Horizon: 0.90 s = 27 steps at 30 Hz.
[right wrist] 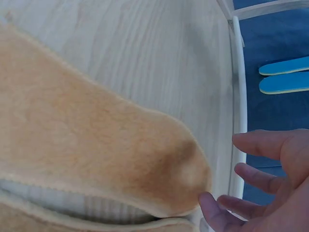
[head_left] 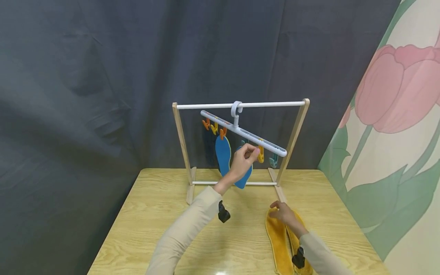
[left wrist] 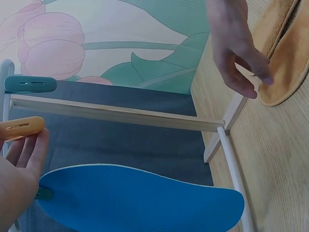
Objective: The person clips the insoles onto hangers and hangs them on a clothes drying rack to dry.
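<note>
My left hand (head_left: pixel 240 164) is raised to a light-coloured clip hanger (head_left: pixel 254 136) and pinches a yellow clothespin (left wrist: pixel 24 128) that hangs from it. A teal clothespin (head_left: pixel 273 161) dangles nearer the hanger's right end. Two blue insoles, one (head_left: pixel 222 154) left of my wrist and the other (left wrist: pixel 145 200) partly behind my left hand, hang from clips. Down at the table, my right hand (head_left: pixel 285 214) hovers with parted fingers by the tip of a fuzzy orange-yellow insole (head_left: pixel 276 238). A second insole of that kind (head_left: pixel 298 244) lies beside it, partly under my forearm.
A rack with wooden legs (head_left: pixel 182 141) and a white top rod (head_left: pixel 275 104) carries the hanger by its hook. Orange (head_left: pixel 206 124) and yellow (head_left: pixel 214 128) clips hang at the far left end. Dark cloth (head_left: pixel 137 76) stands behind the wooden table (head_left: pixel 154 225); a tulip-patterned wall (head_left: pixel 388 152) is right.
</note>
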Tool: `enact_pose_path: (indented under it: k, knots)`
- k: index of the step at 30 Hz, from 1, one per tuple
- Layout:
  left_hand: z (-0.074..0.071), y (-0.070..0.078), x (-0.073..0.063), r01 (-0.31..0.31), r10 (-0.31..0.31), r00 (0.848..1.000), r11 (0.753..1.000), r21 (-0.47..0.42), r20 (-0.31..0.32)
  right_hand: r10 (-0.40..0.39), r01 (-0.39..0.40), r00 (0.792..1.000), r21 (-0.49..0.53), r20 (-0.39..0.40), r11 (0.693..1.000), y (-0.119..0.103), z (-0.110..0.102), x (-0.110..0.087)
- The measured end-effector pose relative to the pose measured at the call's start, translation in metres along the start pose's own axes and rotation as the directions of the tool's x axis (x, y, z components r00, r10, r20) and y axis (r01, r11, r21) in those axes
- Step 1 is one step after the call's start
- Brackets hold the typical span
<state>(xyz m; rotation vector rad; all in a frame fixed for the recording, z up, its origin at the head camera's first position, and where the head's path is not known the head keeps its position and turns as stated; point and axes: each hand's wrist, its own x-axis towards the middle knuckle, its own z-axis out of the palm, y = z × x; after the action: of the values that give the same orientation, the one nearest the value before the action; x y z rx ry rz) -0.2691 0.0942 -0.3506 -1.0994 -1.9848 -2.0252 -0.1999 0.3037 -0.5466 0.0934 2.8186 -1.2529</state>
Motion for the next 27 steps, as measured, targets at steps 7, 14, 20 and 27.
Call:
enact_pose_path:
  k: [7,14,20,27]
  knots:
    - [-0.001,0.003,-0.001,-0.007,0.009,1.0,0.997,0.075,-0.025,0.01,-0.014,0.999,-0.135,-0.032,0.991,0.008,0.01,-0.002]
    - [-0.002,0.002,0.0,0.015,-0.012,0.999,0.997,0.075,-0.034,0.01,-0.017,0.999,-0.192,-0.036,0.981,0.011,0.015,-0.006]
    - [-0.004,0.002,0.001,0.035,-0.033,0.999,0.996,0.084,-0.028,0.013,-0.023,0.999,-0.256,-0.043,0.966,0.009,0.018,-0.008]
    - [-0.005,-0.001,0.001,0.036,-0.035,0.999,0.998,0.055,-0.022,-0.006,-0.009,0.998,-0.274,-0.056,0.962,0.013,0.021,-0.009]
